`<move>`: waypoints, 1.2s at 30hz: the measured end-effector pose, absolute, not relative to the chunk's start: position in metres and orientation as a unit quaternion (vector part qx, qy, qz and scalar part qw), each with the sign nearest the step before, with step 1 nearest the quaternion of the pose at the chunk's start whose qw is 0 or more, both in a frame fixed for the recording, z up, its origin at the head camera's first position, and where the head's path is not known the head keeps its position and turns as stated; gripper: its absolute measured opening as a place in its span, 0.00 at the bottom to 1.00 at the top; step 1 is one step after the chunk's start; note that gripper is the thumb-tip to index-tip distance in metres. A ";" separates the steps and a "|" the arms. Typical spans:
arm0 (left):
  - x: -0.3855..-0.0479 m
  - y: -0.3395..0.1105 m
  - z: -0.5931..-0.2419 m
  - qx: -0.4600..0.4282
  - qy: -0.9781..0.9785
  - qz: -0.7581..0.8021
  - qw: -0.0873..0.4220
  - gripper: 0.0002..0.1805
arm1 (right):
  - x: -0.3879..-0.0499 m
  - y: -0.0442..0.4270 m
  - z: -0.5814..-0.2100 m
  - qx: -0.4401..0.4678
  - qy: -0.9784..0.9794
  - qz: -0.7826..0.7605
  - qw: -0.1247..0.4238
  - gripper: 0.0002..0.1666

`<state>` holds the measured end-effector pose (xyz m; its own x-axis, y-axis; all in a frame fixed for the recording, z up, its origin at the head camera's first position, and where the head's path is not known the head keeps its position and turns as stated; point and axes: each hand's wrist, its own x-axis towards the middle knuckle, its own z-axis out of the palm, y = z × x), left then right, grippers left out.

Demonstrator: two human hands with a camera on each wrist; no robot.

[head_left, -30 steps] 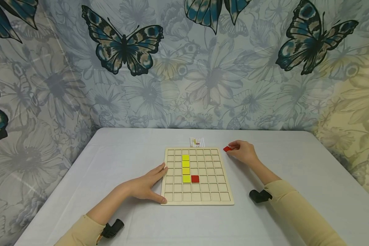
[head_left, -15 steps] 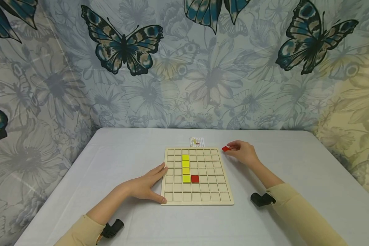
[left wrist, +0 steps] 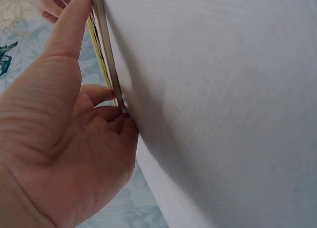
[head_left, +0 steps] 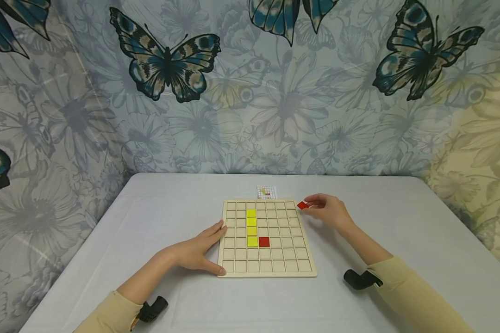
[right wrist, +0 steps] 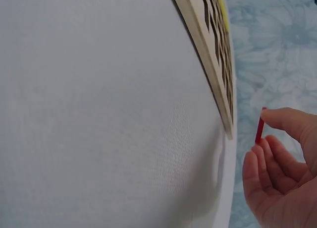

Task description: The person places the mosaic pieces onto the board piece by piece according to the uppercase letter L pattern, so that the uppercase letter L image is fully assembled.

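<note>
A pale wooden grid board (head_left: 287, 254) lies flat on the table. Several yellow square tiles (head_left: 252, 222) form a column in its cells, and one red square tile (head_left: 264, 242) sits right of the lowest yellow one. My left hand (head_left: 196, 249) rests against the board's left edge, thumb and fingers spread along it. Beyond the board's upper right corner, my right hand (head_left: 330, 212) pinches another red tile (head_left: 303, 205) between thumb and fingertips. In the right wrist view that red tile (right wrist: 260, 125) shows edge-on, held above the table.
A small printed card (head_left: 266, 192) with a grid pattern lies just behind the board. The white-covered table (head_left: 183, 203) reaches back to a butterfly-patterned wall (head_left: 275, 115). A black wrist device (head_left: 361, 280) hangs beneath the right sleeve, another black device (head_left: 152, 310) beneath the left.
My right hand, with the red tile, has moved slightly left and toward me, nearer the board's upper right corner. The left hand and the tiles on the board have stayed in place.
</note>
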<state>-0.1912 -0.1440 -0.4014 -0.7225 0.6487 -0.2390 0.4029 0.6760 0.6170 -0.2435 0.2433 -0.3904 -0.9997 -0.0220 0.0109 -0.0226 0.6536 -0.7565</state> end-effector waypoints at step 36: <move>-0.192 -0.144 -0.403 0.298 0.891 0.263 0.218 0.63 | -0.197 0.201 -0.397 0.147 -0.882 0.441 -0.073 0.18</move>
